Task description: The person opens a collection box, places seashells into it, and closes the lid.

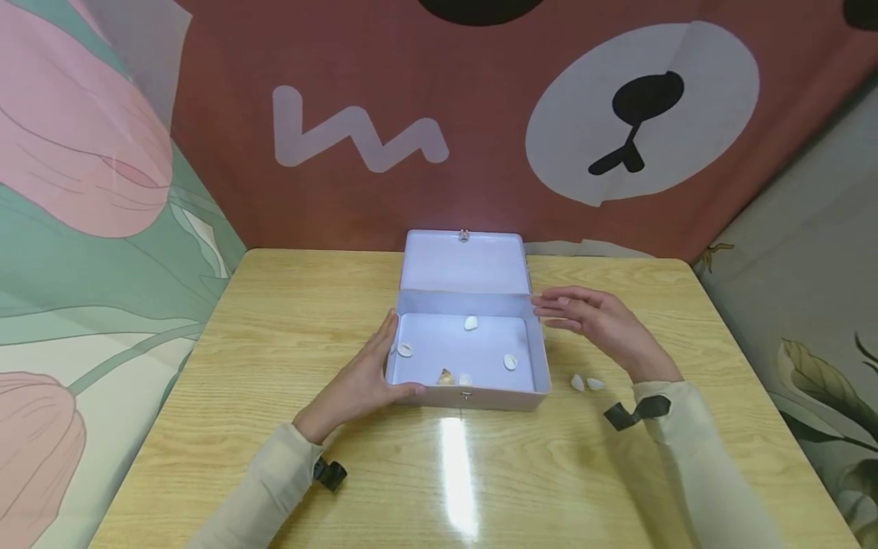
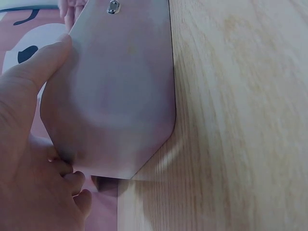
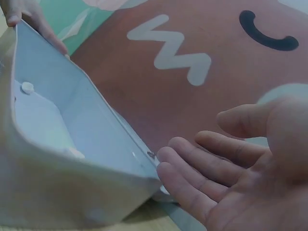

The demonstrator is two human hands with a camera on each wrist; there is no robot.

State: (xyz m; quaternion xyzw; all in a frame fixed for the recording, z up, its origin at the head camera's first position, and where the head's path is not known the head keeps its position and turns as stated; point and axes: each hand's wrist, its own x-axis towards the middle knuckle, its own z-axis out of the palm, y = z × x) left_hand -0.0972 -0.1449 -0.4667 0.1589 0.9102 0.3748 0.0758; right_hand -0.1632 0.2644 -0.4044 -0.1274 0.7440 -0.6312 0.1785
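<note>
A pale lilac metal box [image 1: 507, 400] stands on the table with its hinged lid [image 1: 466, 263] tipped back. My left hand [image 1: 358, 390] grips its front left corner, thumb over the front rim, fingers along the left side. In the left wrist view the thumb [image 2: 45, 60] lies at the rim, left of the latch [image 2: 113, 6]. My right hand [image 1: 604, 328] hovers by the back right rim with straight fingers and nothing in it; the right wrist view shows its bare palm [image 3: 260, 192]. Inside lie several small white shells [image 1: 510, 361] and a brownish shell [image 1: 446, 377] near the front wall.
Two small white shells [image 1: 578, 382] lie on the wooden table [image 1: 302, 305] right of the box, below my right wrist. A reddish-brown cloth [image 1: 480, 191] with a cartoon face hangs behind the table. Patterned cloths [image 1: 103, 305] hang at both sides.
</note>
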